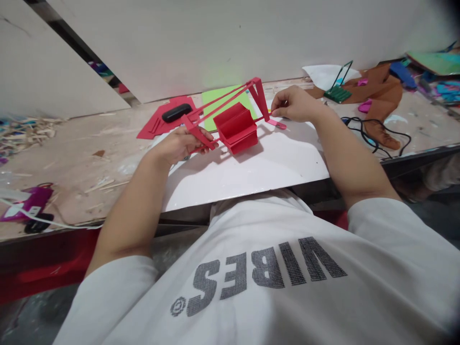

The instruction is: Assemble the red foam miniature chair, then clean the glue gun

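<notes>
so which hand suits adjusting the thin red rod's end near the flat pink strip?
Probably the right hand: it's at that end of the thin red rod, while the left hand holds the opposite side of the red angular frame.

one camera sits on the person's head and looks forward and down. the white shirt [247,235] is closest, the left hand [183,143] and right hand [293,103] are farther out over the bench [75,160], and the pale wall [201,43] at the top is farthest away.

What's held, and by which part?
Left hand holds the red frame by its left upright. Right hand is at the red rod's right end; a firm pinch can't be confirmed.
</notes>
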The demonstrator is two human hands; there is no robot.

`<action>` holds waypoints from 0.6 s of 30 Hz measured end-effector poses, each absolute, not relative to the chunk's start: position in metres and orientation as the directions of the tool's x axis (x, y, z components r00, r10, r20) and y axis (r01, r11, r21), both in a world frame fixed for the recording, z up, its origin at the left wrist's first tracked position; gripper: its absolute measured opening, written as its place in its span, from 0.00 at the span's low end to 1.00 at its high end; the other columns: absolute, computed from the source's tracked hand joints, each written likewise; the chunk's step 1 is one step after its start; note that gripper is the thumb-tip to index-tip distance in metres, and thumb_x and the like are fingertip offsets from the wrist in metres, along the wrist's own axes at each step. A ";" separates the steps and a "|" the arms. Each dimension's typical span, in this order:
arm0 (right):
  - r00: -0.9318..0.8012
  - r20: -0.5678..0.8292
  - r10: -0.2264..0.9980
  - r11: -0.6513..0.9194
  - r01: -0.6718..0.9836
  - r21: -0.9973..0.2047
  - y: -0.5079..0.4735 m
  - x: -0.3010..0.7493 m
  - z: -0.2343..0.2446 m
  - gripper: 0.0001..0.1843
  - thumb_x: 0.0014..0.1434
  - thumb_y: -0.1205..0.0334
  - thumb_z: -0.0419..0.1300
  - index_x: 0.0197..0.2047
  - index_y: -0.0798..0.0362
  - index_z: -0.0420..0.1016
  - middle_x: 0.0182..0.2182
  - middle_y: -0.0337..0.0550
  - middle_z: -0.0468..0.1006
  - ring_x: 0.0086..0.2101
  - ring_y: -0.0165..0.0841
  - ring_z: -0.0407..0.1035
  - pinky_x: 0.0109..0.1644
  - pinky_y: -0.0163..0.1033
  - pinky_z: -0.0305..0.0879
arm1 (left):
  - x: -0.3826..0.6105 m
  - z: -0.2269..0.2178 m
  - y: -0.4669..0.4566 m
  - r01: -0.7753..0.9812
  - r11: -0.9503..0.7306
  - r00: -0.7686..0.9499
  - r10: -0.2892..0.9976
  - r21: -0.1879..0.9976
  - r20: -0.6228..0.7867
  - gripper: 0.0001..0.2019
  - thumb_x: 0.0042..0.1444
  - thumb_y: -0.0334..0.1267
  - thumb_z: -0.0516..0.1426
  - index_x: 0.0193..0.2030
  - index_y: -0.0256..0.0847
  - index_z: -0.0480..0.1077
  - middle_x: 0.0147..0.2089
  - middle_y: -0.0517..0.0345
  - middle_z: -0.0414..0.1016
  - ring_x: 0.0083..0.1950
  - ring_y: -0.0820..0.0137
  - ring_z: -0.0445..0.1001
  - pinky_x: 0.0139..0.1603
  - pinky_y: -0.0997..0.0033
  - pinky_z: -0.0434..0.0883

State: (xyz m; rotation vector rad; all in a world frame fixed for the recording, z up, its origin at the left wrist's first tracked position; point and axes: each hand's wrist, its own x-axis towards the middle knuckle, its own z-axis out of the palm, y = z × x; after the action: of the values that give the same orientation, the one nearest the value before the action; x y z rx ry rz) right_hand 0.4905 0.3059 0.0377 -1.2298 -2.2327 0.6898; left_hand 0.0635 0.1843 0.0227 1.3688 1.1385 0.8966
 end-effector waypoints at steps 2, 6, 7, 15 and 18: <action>-0.468 0.188 0.863 0.470 0.610 -0.638 0.305 0.489 0.037 0.18 0.57 0.39 0.82 0.36 0.42 0.86 0.39 0.49 0.91 0.46 0.52 0.82 0.58 0.62 0.84 | 0.062 0.025 0.183 0.133 0.046 0.295 0.952 0.990 -0.084 0.14 0.43 0.38 0.76 0.39 0.41 0.89 0.45 0.43 0.89 0.40 0.58 0.85 0.38 0.61 0.80; -0.457 0.193 0.868 0.463 0.607 -0.646 0.300 0.485 0.039 0.17 0.57 0.38 0.81 0.37 0.39 0.88 0.41 0.45 0.92 0.49 0.53 0.82 0.59 0.60 0.84 | 0.055 0.024 0.182 0.236 -0.016 0.317 0.946 0.972 -0.061 0.20 0.42 0.37 0.80 0.44 0.45 0.90 0.44 0.46 0.89 0.36 0.63 0.81 0.37 0.64 0.76; -0.452 0.202 0.869 0.465 0.603 -0.649 0.298 0.484 0.040 0.16 0.57 0.39 0.81 0.37 0.39 0.88 0.41 0.45 0.92 0.50 0.53 0.82 0.60 0.60 0.83 | 0.053 0.023 0.183 0.250 -0.025 0.304 0.951 0.968 -0.054 0.21 0.41 0.36 0.80 0.46 0.45 0.90 0.43 0.47 0.89 0.37 0.63 0.81 0.37 0.65 0.75; -0.432 0.284 0.856 0.507 0.590 -0.629 0.279 0.473 0.051 0.13 0.63 0.41 0.74 0.42 0.40 0.91 0.51 0.46 0.94 0.55 0.54 0.82 0.69 0.58 0.77 | 0.050 0.023 0.184 0.154 0.014 0.206 0.977 0.988 -0.046 0.20 0.48 0.36 0.80 0.47 0.40 0.84 0.38 0.51 0.86 0.36 0.66 0.82 0.35 0.67 0.73; -0.439 0.311 0.843 0.529 0.572 -0.627 0.277 0.471 0.052 0.13 0.64 0.41 0.74 0.41 0.39 0.90 0.51 0.46 0.94 0.56 0.53 0.82 0.67 0.57 0.78 | 0.051 0.027 0.183 0.126 0.009 0.220 0.975 0.992 -0.037 0.20 0.48 0.35 0.79 0.47 0.38 0.82 0.37 0.51 0.87 0.33 0.68 0.80 0.34 0.68 0.72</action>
State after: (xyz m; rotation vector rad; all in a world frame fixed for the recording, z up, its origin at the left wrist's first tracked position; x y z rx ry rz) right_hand 0.4708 0.2771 0.0521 -1.1429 -2.1672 0.5848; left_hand 0.0505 0.1825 0.0268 1.3793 1.1401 0.9634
